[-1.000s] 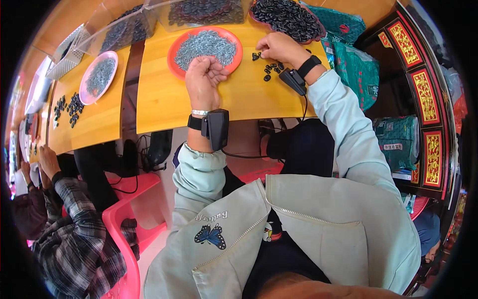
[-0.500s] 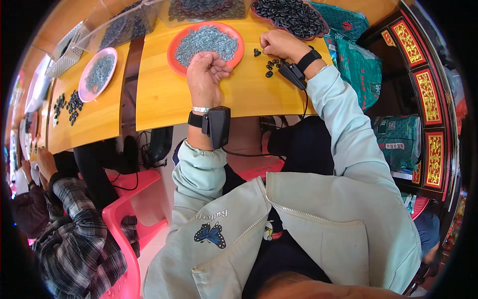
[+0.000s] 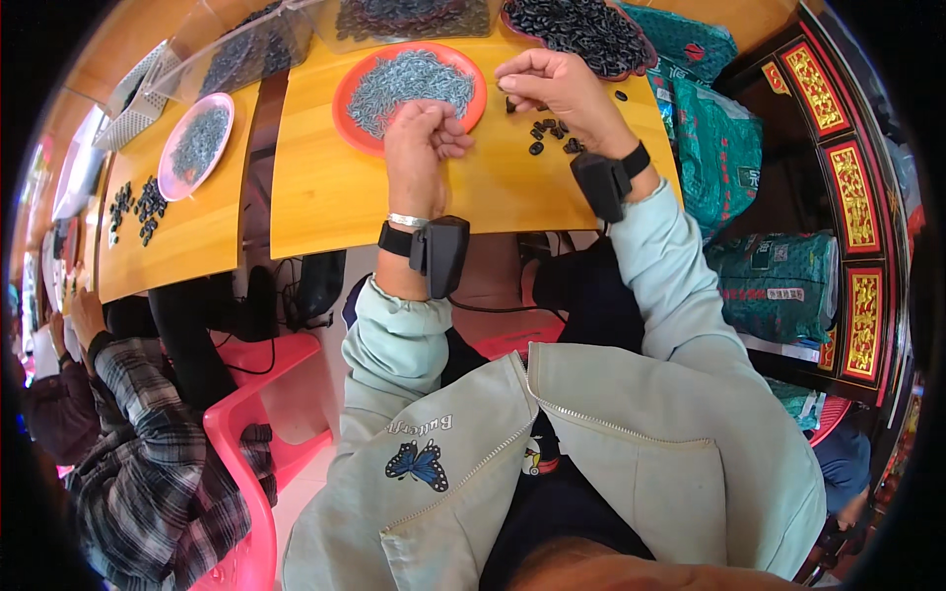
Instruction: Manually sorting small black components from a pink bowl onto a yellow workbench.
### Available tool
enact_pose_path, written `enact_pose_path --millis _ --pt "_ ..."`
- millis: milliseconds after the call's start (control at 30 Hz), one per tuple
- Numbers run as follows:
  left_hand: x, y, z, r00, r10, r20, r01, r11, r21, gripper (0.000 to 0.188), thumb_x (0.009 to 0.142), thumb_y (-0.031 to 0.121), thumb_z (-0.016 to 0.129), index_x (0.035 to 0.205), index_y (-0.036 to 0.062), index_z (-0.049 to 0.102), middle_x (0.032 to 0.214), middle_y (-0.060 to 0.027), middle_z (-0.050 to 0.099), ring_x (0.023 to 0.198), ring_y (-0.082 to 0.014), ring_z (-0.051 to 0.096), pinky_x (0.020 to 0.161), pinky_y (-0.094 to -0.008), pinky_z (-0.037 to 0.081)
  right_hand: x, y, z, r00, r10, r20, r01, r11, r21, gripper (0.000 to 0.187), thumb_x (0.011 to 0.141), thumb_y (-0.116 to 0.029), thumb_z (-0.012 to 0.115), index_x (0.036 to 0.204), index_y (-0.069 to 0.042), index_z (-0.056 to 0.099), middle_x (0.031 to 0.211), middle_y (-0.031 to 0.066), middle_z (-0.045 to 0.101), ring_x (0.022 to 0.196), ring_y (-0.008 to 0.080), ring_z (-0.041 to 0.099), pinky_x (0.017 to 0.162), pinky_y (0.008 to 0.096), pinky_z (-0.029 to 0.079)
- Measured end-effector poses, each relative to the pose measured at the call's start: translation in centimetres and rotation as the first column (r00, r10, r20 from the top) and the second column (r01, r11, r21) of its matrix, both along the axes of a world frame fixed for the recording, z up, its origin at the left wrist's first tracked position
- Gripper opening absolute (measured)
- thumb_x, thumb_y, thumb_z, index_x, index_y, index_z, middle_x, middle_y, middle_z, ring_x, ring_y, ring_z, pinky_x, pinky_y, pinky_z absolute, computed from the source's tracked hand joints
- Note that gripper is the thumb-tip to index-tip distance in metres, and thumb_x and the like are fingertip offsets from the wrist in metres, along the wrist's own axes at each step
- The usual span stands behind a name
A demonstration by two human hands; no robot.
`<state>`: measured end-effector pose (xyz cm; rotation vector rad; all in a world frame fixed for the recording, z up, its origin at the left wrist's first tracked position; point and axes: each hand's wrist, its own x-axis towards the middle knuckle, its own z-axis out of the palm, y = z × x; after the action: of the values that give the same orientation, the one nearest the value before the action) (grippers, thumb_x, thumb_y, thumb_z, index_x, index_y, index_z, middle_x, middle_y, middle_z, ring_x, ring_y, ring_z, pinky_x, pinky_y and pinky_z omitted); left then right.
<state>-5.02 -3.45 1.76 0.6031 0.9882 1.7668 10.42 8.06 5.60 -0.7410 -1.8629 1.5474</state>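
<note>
My left hand (image 3: pixel 426 138) is in front of the near right rim of an orange-red plate (image 3: pixel 345 136). The plate holds a heap of small, slender silver-grey pieces (image 3: pixel 414 87) that look like screws. The left fingers are curled together; anything in them is hidden. My right hand (image 3: pixel 557 87) hovers above several loose black rounded parts (image 3: pixel 552 129) on the yellow table, its thumb and fingertips drawn together. What those fingertips hold, if anything, is too small to make out. Behind the right hand is a dark red tray (image 3: pixel 645 61) heaped with more black parts.
Clear plastic bins (image 3: pixel 399 22) of black parts stand at the back. On a neighbouring table (image 3: pixel 222 236) are a pink plate (image 3: pixel 229 110) of grey pieces and scattered black parts. Green bags (image 3: pixel 719 158) crowd the right side. A person in a plaid sleeve (image 3: pixel 148 404) sits at the left.
My right hand has lifted and turned from a closed fist over the table to a more extended pinch, moving slightly left. The left hand has shifted slightly right.
</note>
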Motion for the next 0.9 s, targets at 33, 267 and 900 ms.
enact_pose_path --millis 33,267,900 --pt "0.2 0.1 -0.2 0.999 -0.024 -0.048 0.025 1.0 0.003 0.016 0.09 0.013 0.043 0.083 0.0027 0.053 0.07 -0.0054 0.057 0.057 -0.0144 0.057 0.053 -0.0238 0.044 -0.5 -1.0 -0.1 1.0 0.005 -0.004 -0.005 1.0 -0.001 0.016 0.083 -0.012 0.063 0.096 -0.002 0.065 0.077 -0.0024 0.061 0.064 0.0046 0.054 0.061 0.018 0.046" --pt "1.5 0.1 -0.1 0.991 -0.102 -0.09 0.102 0.995 -0.004 0.015 0.089 0.013 0.044 0.081 0.004 0.052 0.069 -0.004 0.055 0.057 -0.0135 0.056 0.052 -0.0225 0.042 -1.7 -3.6 -1.7 0.992 -0.035 -0.122 0.024 0.996 -0.091 0.019 0.085 -0.01 0.061 0.1 0.0 0.066 0.08 -0.0001 0.062 0.067 0.0057 0.053 0.065 0.0186 0.045" --pt "2.7 0.5 -1.4 0.944 0.023 -0.33 -0.024 1.0 0.0 0.008 0.088 0.007 0.048 0.083 0.0014 0.049 0.066 -0.0036 0.051 0.057 -0.0106 0.05 0.053 -0.0226 0.042 -0.8 -3.2 -2.5 0.997 0.026 -0.076 -0.029 0.999 -0.034 0.014 0.081 -0.009 0.064 0.091 0.0 0.066 0.074 -0.0003 0.061 0.066 0.0051 0.053 0.058 0.0193 0.042"
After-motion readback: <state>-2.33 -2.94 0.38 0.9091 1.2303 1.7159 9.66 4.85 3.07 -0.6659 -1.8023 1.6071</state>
